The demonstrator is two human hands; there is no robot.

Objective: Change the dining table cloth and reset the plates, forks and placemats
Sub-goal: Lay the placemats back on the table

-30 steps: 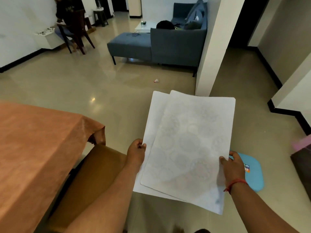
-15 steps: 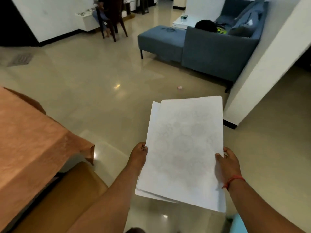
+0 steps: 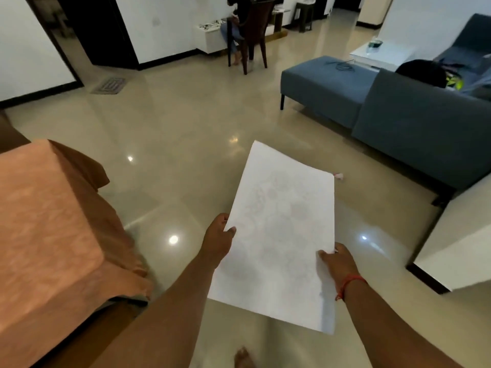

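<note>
Cloth-covered worktop (image 3: 50, 221) sits at frame left while left hand (image 3: 218, 241) and right hand (image 3: 338, 264) grip white placemats (image 3: 279, 235), likely awaiting laying out there.

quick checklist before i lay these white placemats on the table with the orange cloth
1. Left hand grips the white patterned placemats: ok.
2. Right hand grips their other edge: ok.
3. Orange tablecloth covers the table top: ok.
4. Cloth lying flat where it shows: ok; the draped corner is bunched.
5. How many mats are in the stack: cannot tell.
6. Plates and forks ready nearby: cannot tell, none in view.
</note>
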